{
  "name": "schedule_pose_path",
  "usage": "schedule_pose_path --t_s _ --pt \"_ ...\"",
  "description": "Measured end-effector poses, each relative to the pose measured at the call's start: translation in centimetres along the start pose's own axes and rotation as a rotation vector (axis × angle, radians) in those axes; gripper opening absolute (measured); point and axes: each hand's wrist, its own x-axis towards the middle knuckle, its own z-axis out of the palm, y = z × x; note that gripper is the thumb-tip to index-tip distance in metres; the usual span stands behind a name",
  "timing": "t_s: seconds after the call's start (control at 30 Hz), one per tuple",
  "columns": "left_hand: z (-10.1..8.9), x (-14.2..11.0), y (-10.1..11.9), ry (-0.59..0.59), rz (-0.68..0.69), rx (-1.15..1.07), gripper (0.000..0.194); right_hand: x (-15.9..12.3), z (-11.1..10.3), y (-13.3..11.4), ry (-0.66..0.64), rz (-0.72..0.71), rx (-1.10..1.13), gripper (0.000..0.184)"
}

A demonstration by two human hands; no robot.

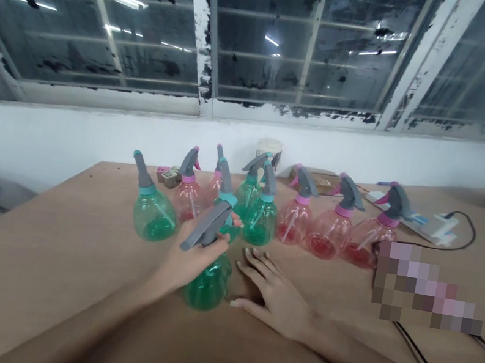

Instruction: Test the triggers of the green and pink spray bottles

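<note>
My left hand (193, 255) is wrapped round the neck of a green spray bottle (207, 286) with a grey trigger head. Fingers on the bottle's far side are partly hidden, and some fingertips show beyond the neck. Palm down, my right hand (276, 296) lies on the table just right of that bottle, fingers spread and holding nothing. Behind both hands stand several more spray bottles. One green bottle (153, 216) is at the left and another green bottle (260, 221) near the middle. A pink bottle (294, 221) and others like it stand to the right.
On the wooden table (86, 254), a power strip (433, 226) with a black cable lies at the right rear. A white tub (269, 149) and a brown package (317, 180) sit by the wall. A pixelated object (423, 292) is at the right. Windows rise behind.
</note>
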Motion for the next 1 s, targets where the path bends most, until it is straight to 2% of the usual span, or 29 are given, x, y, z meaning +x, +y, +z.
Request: schedule_pose_path --t_s 0.2,0.37,0.53,1.0 --pt "0.45 0.61 0.12 -0.041 0.109 0.003 0.017 0.29 -0.56 0.07 -0.033 -0.006 0.010 0.069" --pt "0.54 0.69 -0.39 -0.033 0.116 0.061 0.020 0.38 -0.71 0.16 -0.043 0.013 0.015 0.069" --pt "0.54 0.90 0.18 -0.134 0.164 -0.092 0.014 0.42 -0.87 0.35 -0.062 0.033 0.041 0.066" --pt "0.67 0.71 0.03 -0.149 0.151 -0.093 0.024 0.44 -1.00 0.47 -0.075 0.038 0.054 0.060"
